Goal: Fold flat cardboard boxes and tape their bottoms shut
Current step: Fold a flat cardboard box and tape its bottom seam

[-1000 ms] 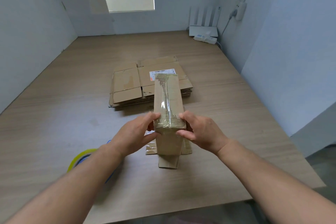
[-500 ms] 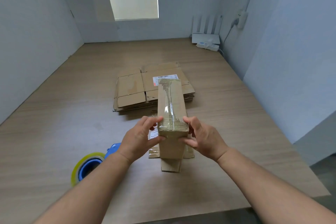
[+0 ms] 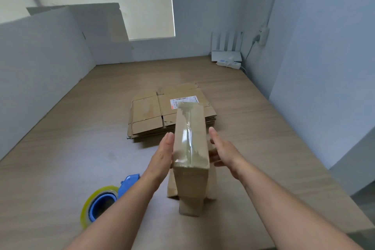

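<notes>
Head view: a narrow brown cardboard box (image 3: 191, 138) stands at the centre of the wooden tabletop (image 3: 71, 148), bottom up, its open flaps splayed beneath it. A strip of clear glossy tape (image 3: 187, 140) runs along the closed seam, which likely explains the upended pose. The left hand (image 3: 162, 156) lies flat against the box's 9 o'clock face, fingers straight, gripping nothing. The right hand (image 3: 223, 152) is at 3 o'clock, also released and fingers extended, though contact is hard to judge. Both forearms reach in from 6 o'clock, bracketing the box, probably to steady it. A stack of flattened brown cardboard boxes (image 3: 148, 115) waits at 12 o'clock, and a blue tape dispenser with a yellowish roll (image 3: 105, 201) rests at 8 o'clock.
</notes>
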### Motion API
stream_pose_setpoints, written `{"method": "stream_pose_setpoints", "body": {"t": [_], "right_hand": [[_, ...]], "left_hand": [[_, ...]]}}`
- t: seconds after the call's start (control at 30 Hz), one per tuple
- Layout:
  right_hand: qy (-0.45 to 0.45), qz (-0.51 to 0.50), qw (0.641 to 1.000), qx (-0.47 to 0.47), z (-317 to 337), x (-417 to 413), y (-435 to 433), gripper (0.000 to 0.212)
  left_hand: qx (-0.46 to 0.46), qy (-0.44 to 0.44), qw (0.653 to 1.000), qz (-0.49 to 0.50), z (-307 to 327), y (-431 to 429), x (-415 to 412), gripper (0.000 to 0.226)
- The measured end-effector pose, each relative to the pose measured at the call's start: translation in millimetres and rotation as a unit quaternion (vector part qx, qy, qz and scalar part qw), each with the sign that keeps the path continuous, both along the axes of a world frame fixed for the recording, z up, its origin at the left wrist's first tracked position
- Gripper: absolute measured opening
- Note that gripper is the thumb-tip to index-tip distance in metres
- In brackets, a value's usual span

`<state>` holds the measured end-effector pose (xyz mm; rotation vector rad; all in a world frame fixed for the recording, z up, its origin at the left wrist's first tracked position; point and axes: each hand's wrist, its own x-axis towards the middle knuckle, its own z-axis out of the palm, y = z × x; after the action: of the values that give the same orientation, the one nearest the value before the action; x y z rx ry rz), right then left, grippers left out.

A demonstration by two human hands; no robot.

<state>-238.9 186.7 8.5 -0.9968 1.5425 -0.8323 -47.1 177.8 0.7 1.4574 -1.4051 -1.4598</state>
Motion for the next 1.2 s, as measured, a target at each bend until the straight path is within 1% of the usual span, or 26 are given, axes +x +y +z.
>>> {"method": "stream_pose_setpoints", "body": {"t": [0.07, 0.13, 0.23, 0.33, 0.37, 0.43, 0.47, 0.53, 0.6, 0.67, 0.73, 0.8, 0.87, 0.93, 0.97, 1.0, 1.03, 1.07, 1.1, 1.2], "right_hand": [[0.023, -0.023, 0.998, 0.047, -4.7, -8.2, 1.8, 0.067], [0.026, -0.017, 0.996, 0.082, -9.7, -9.5, 4.2, 0.079], [0.000, -0.002, 0.996, 0.085, -8.2, -2.5, 7.6, 0.077], [-0.020, 0.004, 0.998, 0.064, 6.3, -3.0, 9.7, 0.074], [-0.027, 0.005, 0.999, 0.047, 12.4, -4.5, 9.3, 0.073], [-0.053, 0.015, 0.998, -0.004, 23.9, -9.5, 7.1, 0.070], [-0.080, 0.021, 0.996, -0.033, 29.0, -12.7, 5.8, 0.067], [-0.161, 0.027, 0.982, -0.092, 36.6, -19.9, 3.6, 0.064], [-0.242, 0.003, 0.962, -0.126, 41.4, -26.1, 1.6, 0.068], [-0.261, -0.019, 0.957, -0.129, 44.9, -27.7, 1.2, 0.076], [-0.226, -0.002, 0.967, -0.122, 44.6, -24.4, 3.7, 0.084], [-0.166, 0.023, 0.980, -0.103, 39.4, -19.1, 9.9, 0.087], [-0.115, 0.026, 0.989, -0.093, 33.4, -13.0, 15.7, 0.086], [-0.065, 0.023, 0.993, -0.094, 30.1, -7.1, 18.0, 0.081], [-0.046, 0.020, 0.994, -0.094, 29.3, -5.0, 18.0, 0.071], [-0.029, 0.019, 0.995, -0.091, 28.7, -3.3, 17.6, 0.056], [-0.009, 0.016, 0.996, -0.084, 28.1, -2.2, 17.0, 0.043], [0.009, 0.009, 0.997, -0.075, 27.7, -2.0, 16.5, 0.037], [0.017, -0.001, 0.997, -0.071, 28.1, -2.4, 16.2, 0.036], [0.069, -0.013, 0.995, -0.078, 32.3, -3.2, 18.0, 0.036]], "left_hand": [[0.041, -0.031, 0.998, 0.026, -0.4, -0.3, 3.0, 0.091], [0.069, -0.075, 0.995, -0.014, -1.0, 1.8, 1.5, 0.079], [0.088, -0.063, 0.992, -0.062, 4.8, 7.3, -5.4, 0.058], [0.072, -0.052, 0.992, -0.093, 17.2, 7.9, -6.3, 0.059], [0.062, -0.042, 0.992, -0.099, 22.1, 6.6, -5.8, 0.062], [0.034, 0.006, 0.995, -0.092, 31.5, 2.5, -3.1, 0.070], [0.023, 0.043, 0.996, -0.075, 36.2, 0.3, -1.1, 0.073], [0.005, 0.129, 0.991, -0.032, 45.4, -2.5, 3.9, 0.073], [-0.005, 0.178, 0.984, -0.010, 52.6, -3.2, 6.4, 0.072], [-0.006, 0.191, 0.982, -0.001, 55.7, -1.4, 6.0, 0.075], [0.006, 0.191, 0.982, 0.004, 55.3, 2.1, 4.8, 0.083], [0.021, 0.173, 0.985, -0.008, 52.4, 8.1, 4.1, 0.086], [0.038, 0.124, 0.991, -0.030, 50.7, 16.6, 2.3, 0.089], [0.049, 0.084, 0.995, -0.024, 49.9, 22.6, -2.7, 0.093], [0.045, 0.061, 0.997, -0.013, 49.3, 23.7, -5.3, 0.088], [0.032, 0.034, 0.999, -0.002, 48.7, 23.9, -7.1, 0.077], [0.014, 0.003, 1.000, 0.004, 47.8, 23.1, -8.4, 0.062], [-0.003, -0.031, 1.000, 0.006, 46.9, 22.3, -8.8, 0.048], [-0.016, -0.062, 0.998, 0.005, 44.9, 21.3, -8.7, 0.043], [-0.025, -0.117, 0.993, 0.009, 40.0, 19.7, -6.6, 0.043]]}}
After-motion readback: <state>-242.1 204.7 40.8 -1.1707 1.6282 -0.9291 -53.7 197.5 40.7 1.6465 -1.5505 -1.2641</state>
